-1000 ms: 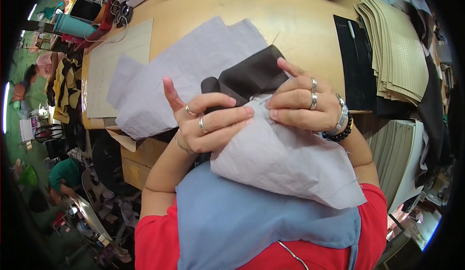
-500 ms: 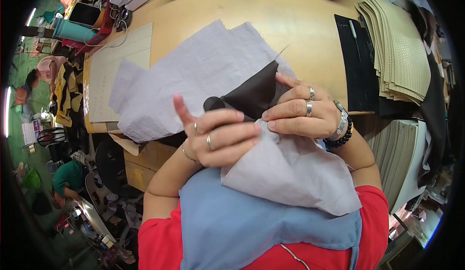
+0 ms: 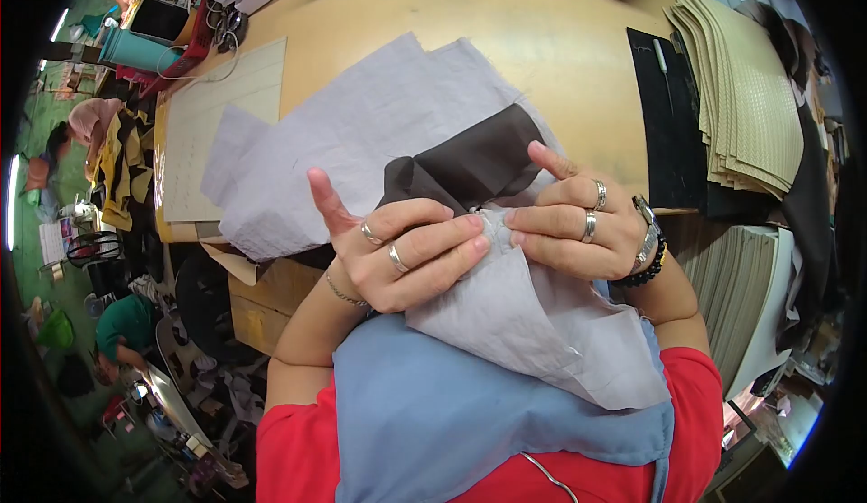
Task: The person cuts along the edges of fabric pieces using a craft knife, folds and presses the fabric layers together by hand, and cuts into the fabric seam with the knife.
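A pale grey cloth (image 3: 551, 331) hangs from my fingers over the blue apron on my lap. It joins, or lies against, a dark brown piece (image 3: 483, 155) of smooth material just beyond my fingertips. My left hand (image 3: 402, 259) pinches the gathered cloth from the left, its thumb raised away. From the right, my right hand (image 3: 587, 223) grips the same gathered spot with its fingertips, thumb lifted toward the dark piece. The fingertips of both hands almost meet there. Underneath, more pale grey fabric (image 3: 343, 133) spreads across the table. Folds hide the underside of the gathered part.
The wooden table (image 3: 578, 60) curves around me. A black sheet (image 3: 664, 124) with a white-handled awl (image 3: 660, 56) lies to the right, beside stacked textured yellow sheets (image 3: 741, 97). At left are a paper pattern (image 3: 226, 124) and a red basket (image 3: 194, 51). Other people are farther left.
My right hand has shifted slightly right and lifted its thumb off the dark piece, which now lies flatter. My left fingertips have come onto the gathered cloth.
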`<state>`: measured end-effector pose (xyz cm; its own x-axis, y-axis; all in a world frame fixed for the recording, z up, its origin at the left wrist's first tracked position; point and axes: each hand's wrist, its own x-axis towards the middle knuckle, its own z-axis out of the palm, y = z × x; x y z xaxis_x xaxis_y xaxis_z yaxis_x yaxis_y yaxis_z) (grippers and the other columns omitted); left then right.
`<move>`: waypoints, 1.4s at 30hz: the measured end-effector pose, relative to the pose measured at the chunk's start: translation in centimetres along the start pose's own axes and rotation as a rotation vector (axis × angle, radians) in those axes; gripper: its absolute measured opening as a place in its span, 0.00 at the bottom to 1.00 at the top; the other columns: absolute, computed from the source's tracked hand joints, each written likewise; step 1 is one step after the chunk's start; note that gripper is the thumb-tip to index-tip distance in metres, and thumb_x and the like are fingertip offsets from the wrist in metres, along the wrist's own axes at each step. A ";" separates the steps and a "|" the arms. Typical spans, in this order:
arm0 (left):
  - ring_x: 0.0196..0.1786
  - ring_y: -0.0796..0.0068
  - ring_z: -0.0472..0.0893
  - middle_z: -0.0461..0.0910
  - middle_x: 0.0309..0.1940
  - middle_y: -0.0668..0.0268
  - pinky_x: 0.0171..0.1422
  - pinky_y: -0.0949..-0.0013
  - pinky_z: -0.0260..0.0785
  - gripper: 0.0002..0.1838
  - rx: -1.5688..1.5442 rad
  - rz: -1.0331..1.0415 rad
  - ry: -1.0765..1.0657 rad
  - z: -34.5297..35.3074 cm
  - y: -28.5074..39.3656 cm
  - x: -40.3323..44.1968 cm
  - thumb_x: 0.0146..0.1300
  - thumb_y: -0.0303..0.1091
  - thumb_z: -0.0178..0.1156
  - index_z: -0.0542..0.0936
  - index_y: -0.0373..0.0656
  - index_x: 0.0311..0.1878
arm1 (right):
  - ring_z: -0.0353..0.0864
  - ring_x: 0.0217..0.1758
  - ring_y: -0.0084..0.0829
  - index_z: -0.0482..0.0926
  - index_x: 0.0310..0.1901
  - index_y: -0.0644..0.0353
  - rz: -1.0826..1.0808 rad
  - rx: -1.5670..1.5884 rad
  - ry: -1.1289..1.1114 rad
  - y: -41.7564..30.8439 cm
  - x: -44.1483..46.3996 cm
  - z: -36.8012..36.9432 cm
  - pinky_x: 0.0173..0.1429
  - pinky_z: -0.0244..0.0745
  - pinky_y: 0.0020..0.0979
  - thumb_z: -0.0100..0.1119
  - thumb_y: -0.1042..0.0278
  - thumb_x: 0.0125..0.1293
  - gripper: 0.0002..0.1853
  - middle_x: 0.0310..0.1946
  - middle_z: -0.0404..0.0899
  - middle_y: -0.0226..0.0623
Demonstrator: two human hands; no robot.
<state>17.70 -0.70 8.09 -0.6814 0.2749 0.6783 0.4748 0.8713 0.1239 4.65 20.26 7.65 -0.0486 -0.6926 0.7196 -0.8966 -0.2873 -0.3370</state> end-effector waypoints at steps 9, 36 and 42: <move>0.39 0.87 0.79 0.82 0.33 0.87 0.81 0.36 0.19 0.04 -0.033 0.055 0.028 0.9 -0.4 -0.2 0.56 0.35 0.66 0.82 0.62 0.30 | 0.82 0.37 0.30 0.79 0.32 0.60 0.056 0.134 -0.061 0.3 0.1 0.4 0.72 0.66 0.54 0.63 0.77 0.54 0.04 0.36 0.82 0.34; 0.57 0.73 0.78 0.80 0.55 0.64 0.62 0.68 0.69 0.19 -1.586 -1.585 0.070 6.0 -2.7 -2.3 0.74 0.39 0.51 0.77 0.36 0.60 | 0.84 0.43 0.20 0.72 0.62 0.67 1.165 0.976 0.273 9.1 -3.9 2.4 0.48 0.79 0.21 0.68 0.66 0.65 0.26 0.44 0.85 0.36; 0.61 0.70 0.76 0.78 0.59 0.63 0.68 0.66 0.66 0.21 -1.072 -1.179 -0.108 4.0 -2.5 -1.3 0.75 0.37 0.48 0.73 0.37 0.65 | 0.81 0.49 0.21 0.73 0.61 0.65 1.141 1.016 0.114 7.5 -2.1 4.5 0.56 0.76 0.25 0.70 0.69 0.63 0.25 0.48 0.83 0.34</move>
<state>15.20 -1.63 4.01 -0.9463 -0.2484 -0.2069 -0.1995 -0.0550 0.9784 0.00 16.53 0.90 -0.5560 -0.8119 -0.1777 0.3092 -0.0036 -0.9510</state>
